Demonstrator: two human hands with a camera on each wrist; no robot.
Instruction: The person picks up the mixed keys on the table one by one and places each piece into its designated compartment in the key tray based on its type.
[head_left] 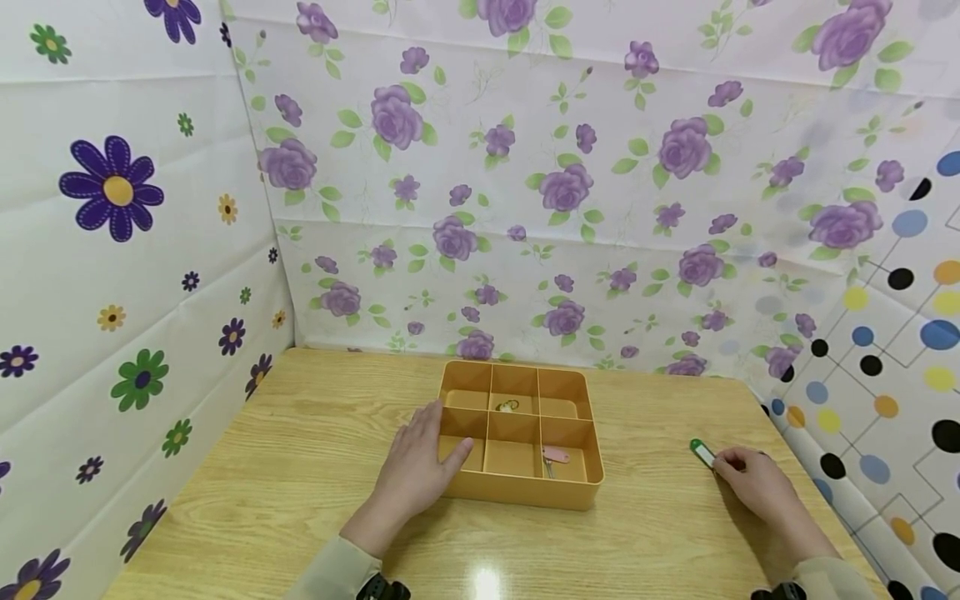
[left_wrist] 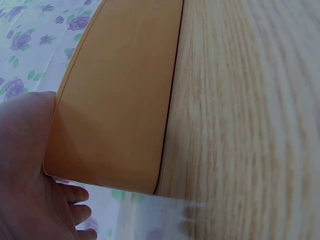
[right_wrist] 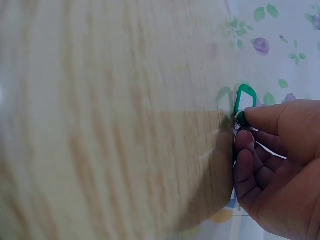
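A tan six-compartment organizer box (head_left: pixel 525 490) stands on the table in the head view. My left hand (head_left: pixel 416 467) rests against its left side, fingers along the outer wall and thumb over the front left compartment. Right of the box, my right hand (head_left: pixel 757 487) pinches the near end of a green key tag (head_left: pixel 702 452) with a white label, low at the tabletop. The right wrist view shows the tag's green frame (right_wrist: pixel 254 92) beyond the thumb and fingertips. A pink key tag (head_left: pixel 556 454) with a key lies in the front right compartment.
A small ring-shaped trinket (head_left: pixel 509 406) lies in the back middle compartment. The wooden table (head_left: pixel 322 442) meets flower-print cloth (head_left: pixel 525 250) at the back and left, and a dotted cloth (head_left: pixel 870 417) at the right.
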